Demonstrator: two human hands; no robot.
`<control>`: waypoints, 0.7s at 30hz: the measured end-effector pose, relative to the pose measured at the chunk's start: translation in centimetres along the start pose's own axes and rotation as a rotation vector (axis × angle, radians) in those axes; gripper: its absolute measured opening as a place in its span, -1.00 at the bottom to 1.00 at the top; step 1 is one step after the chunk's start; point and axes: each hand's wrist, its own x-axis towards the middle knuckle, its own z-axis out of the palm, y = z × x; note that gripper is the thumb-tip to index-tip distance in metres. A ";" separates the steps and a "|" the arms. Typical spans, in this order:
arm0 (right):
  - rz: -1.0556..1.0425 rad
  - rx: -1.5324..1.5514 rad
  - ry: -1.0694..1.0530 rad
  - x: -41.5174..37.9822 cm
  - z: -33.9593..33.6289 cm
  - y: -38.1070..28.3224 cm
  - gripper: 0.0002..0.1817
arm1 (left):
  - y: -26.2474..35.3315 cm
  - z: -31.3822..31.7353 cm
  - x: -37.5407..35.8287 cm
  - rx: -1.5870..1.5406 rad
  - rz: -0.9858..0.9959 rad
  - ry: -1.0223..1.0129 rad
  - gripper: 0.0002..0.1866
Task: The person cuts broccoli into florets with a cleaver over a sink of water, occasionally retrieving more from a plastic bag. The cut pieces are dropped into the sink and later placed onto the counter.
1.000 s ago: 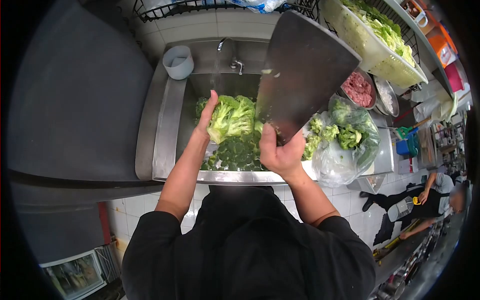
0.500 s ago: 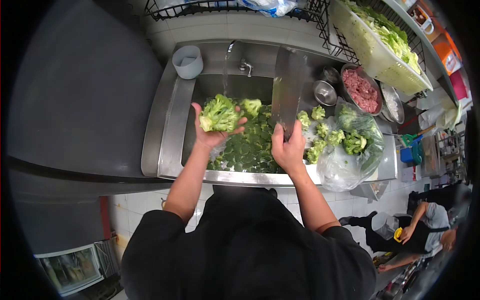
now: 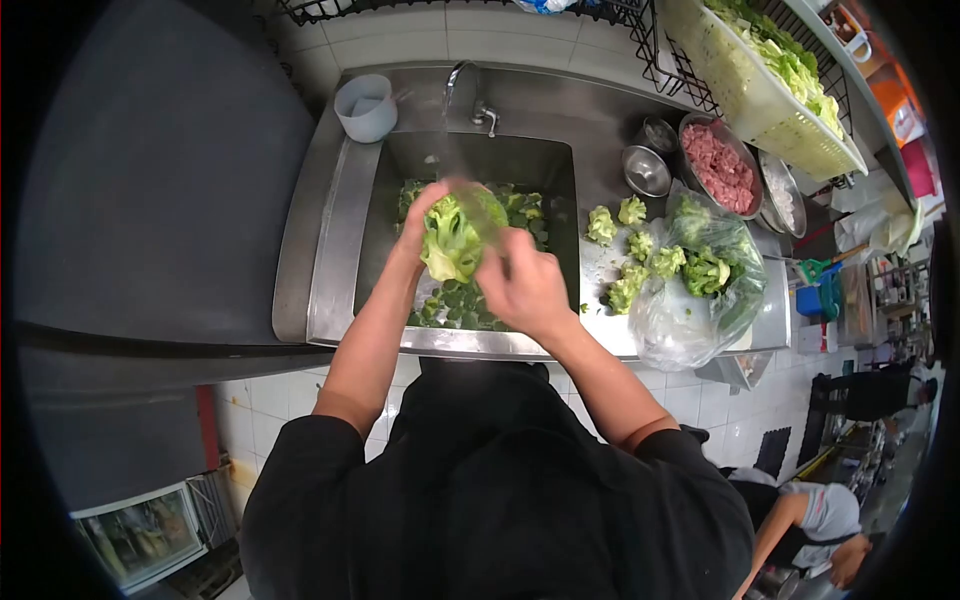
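Over the sink (image 3: 400, 160), my left hand (image 3: 417, 215) holds a head of broccoli (image 3: 452, 245), its cut stem side facing me. My right hand (image 3: 525, 285) is closed around the handle of a cleaver, whose blade (image 3: 478, 205) is blurred by motion and lies against or close to the broccoli's right side. Below both hands, cut green florets (image 3: 460, 305) float in the water. A thin stream runs from the faucet (image 3: 463, 85) behind the broccoli.
Right of the sink are loose florets (image 3: 625, 285), a plastic bag (image 3: 690, 325) with broccoli, a bowl of raw meat (image 3: 718, 170) and small metal bowls (image 3: 647, 172). A white basket (image 3: 750, 100) of cut leaves hangs above. A co-worker (image 3: 815, 520) is at the lower right.
My right hand has brought the cleaver left and down to the broccoli, from upright beside it. My left hand has turned the broccoli. The co-worker has moved lower in view.
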 end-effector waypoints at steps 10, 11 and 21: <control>0.114 -0.010 0.181 0.4 -2.7 1.3 -0.75 | -0.3 1.9 -0.9 -0.071 -0.028 -0.092 -0.31; 0.123 0.002 0.137 0.2 -3.3 0.3 -0.75 | -0.3 2.2 -0.8 -0.088 -0.037 -0.088 -0.25; 0.092 -0.063 -0.094 -0.1 0.2 1.8 -0.74 | -2.0 0.9 0.6 -0.085 0.014 -0.069 -0.34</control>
